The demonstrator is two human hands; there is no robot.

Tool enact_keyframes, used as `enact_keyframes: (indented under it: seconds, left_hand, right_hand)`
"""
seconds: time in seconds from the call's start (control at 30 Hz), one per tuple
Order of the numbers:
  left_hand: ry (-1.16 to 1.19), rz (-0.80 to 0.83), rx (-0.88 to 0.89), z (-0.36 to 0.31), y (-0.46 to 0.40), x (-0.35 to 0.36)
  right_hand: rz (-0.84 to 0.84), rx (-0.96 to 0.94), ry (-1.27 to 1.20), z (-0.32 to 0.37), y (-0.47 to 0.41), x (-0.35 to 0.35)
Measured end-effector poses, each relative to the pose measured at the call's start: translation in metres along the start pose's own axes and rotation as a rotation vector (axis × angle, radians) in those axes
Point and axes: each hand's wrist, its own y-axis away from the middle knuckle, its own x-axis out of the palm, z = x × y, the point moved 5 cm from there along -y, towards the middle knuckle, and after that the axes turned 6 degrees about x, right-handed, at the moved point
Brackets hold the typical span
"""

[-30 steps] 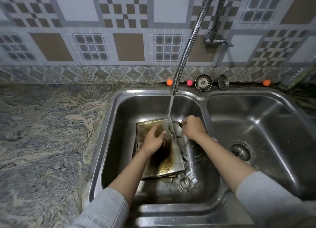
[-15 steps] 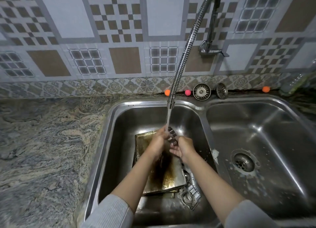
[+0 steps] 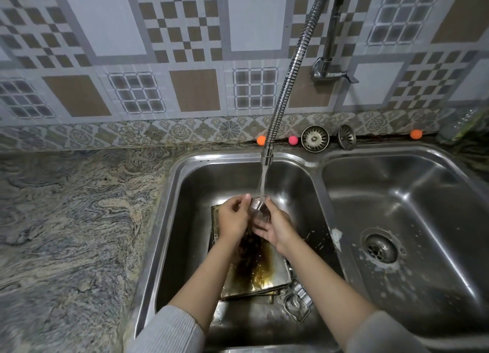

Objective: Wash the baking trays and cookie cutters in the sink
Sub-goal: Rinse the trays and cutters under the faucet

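Head view: a second ago the left hand [image 3: 232,220] pressed on the trays [image 3: 262,270] while the right hand [image 3: 275,227] held a cutter aside. Now both grips are lifted and together on that cutter [image 3: 258,211] under the tap [image 3: 266,157] stream, fingers curled round it, so rinsing has begun. The trays lie stained in the left sink [image 3: 185,194], more cutters [image 3: 296,302] just beside them. The marbled surface [image 3: 74,220] meets a patterned tiled wall [image 3: 185,61].
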Motion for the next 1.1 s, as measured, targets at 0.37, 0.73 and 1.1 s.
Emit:
enact_keyframes:
  seconds: [0.37,0.73,1.1]
  left_hand:
    - [0.060,0.136,-0.092,-0.005,0.002,0.018]
    - [0.221,0.136,-0.258,-0.005,0.001,0.025]
    - [0.355,0.021,-0.383,0.010,0.003,0.022]
  right_hand:
    - [-0.107,-0.210,0.425,0.027,0.003,0.013]
    - [-0.105,-0.228,0.379,0.029,-0.005,0.011]
    - [0.051,-0.359,0.322,0.038,0.016,-0.007]
